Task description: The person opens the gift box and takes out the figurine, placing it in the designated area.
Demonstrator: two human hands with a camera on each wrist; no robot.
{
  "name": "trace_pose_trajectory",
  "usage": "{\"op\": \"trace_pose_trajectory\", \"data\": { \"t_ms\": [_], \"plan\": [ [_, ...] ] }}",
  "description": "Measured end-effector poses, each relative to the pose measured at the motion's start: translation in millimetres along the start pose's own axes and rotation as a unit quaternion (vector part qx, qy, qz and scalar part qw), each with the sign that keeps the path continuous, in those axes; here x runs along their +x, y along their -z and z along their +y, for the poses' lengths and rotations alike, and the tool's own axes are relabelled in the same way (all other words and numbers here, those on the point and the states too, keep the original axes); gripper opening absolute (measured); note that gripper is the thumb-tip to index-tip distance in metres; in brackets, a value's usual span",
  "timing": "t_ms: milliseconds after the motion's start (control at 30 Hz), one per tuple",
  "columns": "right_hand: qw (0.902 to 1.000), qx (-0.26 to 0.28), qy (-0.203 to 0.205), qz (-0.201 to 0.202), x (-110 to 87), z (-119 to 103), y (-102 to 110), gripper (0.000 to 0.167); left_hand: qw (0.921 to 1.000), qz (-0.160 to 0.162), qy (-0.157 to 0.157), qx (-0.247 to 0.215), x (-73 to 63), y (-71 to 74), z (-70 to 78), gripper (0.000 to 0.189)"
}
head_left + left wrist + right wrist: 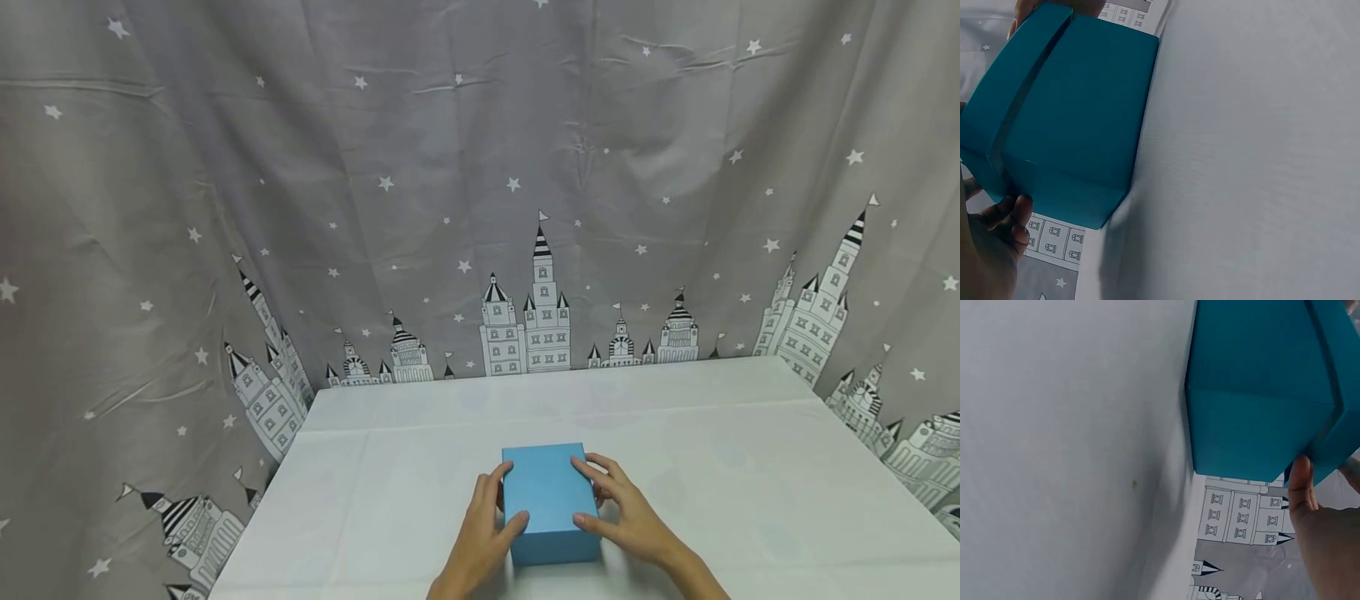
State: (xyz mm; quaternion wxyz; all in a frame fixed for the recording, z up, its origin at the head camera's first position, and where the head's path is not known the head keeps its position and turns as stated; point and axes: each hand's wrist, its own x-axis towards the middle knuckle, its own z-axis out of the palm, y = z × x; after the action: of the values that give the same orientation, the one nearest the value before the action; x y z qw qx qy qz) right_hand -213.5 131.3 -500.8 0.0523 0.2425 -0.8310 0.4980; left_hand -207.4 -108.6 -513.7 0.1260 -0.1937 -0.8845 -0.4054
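Observation:
A blue lidded box (555, 550) stands on the white-covered table near its front. My left hand (478, 533) grips the box's left side, thumb on the near top edge and fingers along the far left edge. From the right, my right hand (628, 515) holds it in a mirrored way. Both wrist views show the lid (1007, 87) overhanging the box body (1079, 106), with a dark line along its lower edge. Fingertips (1300, 467) of the right hand curl in at that lower edge, and the left fingers do likewise. The box's inside is hidden.
White cloth with fold creases covers the table (405, 467). Behind and beside the table hangs a grey curtain (420, 208) printed with stars and castles, meeting the table's back edge.

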Motion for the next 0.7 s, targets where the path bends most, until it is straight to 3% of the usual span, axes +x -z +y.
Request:
{"op": "trace_pose_trajectory", "data": {
  "t_ms": [300, 700],
  "plan": [
    [0.9997, -0.003, 0.01, 0.021, 8.7, -8.5, 2.2, 0.063, 0.9994, 0.027, -0.022, 0.004, 5.8, 11.6, 8.7, 0.06],
    [0.9968, -0.008, 0.067, 0.043, 29.8, -25.4, -7.9, 0.059, 0.9977, 0.056, 0.015, 0.036, 12.6, 35.5, 17.1, 0.065]
  ]
}}
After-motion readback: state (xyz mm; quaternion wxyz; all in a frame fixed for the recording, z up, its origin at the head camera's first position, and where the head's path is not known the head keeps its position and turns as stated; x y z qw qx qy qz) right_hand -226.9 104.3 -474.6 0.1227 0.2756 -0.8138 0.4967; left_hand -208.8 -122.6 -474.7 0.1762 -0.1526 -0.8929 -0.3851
